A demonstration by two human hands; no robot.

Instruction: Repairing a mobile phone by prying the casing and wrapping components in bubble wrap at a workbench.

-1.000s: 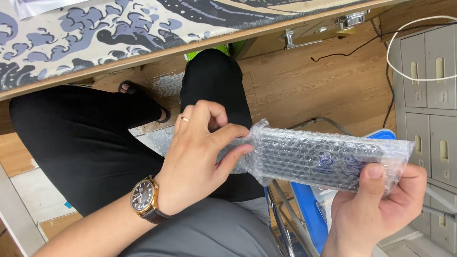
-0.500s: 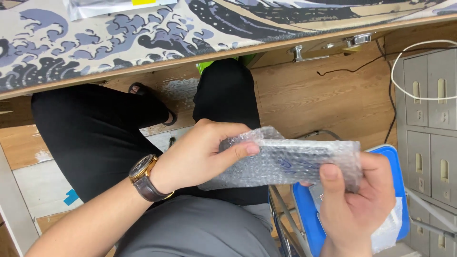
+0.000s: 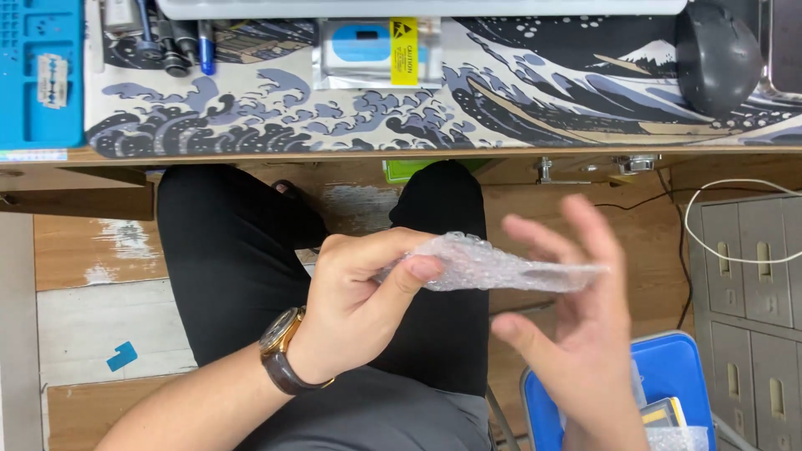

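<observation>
My left hand, with a wristwatch and a ring, pinches the left end of a flat bubble-wrap pouch over my lap. The pouch lies nearly edge-on to the camera, and what is inside cannot be made out. My right hand is blurred, fingers spread, just behind the pouch's right end; it does not grip it. Black trousers are below both hands.
A desk mat with a wave print covers the desk edge above, with a silver static bag, a black mouse, pens and a blue tray. A blue bin stands at lower right beside grey drawers.
My right hand has let go of the pouch and opened. The pouch has turned from broadside to nearly edge-on. The view has tilted up, showing more of the desk.
</observation>
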